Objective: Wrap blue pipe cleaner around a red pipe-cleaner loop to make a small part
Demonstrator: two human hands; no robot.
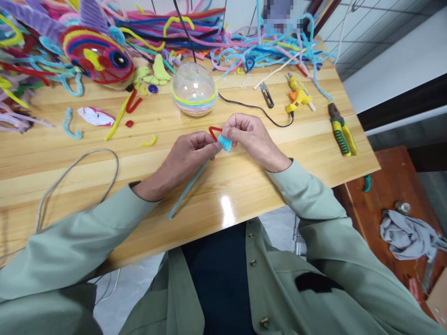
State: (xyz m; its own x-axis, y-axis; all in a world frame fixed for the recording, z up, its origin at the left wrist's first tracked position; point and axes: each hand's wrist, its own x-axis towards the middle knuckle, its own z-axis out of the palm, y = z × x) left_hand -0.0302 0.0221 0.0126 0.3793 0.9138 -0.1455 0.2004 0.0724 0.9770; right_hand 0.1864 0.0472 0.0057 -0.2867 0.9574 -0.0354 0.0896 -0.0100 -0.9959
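1. The wooden worktop (244, 186) fills most of the view, and both arms in pale green sleeves reach over its near edge.
2. A big heap of coloured pipe cleaners (226, 42) lies along the far side, from the left corner up to the right one.
3. At the far left stands a large fish figure (99, 53) made of striped pipe cleaners, with a round eye.
4. A clear plastic ball (194, 89) with pastel bands inside rests on the worktop, just beyond the hands.
5. A grey cord (84, 158) makes a loop on the left, near the left sleeve.
6. The left hand (185, 160) is at the middle of the worktop. Its fingers are closed in a pinch on the blue pipe cleaner (190, 184), which goes down from the hands toward the near edge.
7. The right hand (253, 139) is just right of it, fingers also closed, holding the small blue coil (225, 142) where the pipe cleaner is wound. The two hands almost touch each other.
8. A red pipe cleaner piece (213, 131) comes out between the hands; which hand holds it I cannot tell well, because the fingers cover it.
9. To the far right lie a yellow glue gun (298, 95) and green-handled pliers (342, 130), well apart from the hands.
10. Small black snips (267, 94) lie just left of the glue gun.
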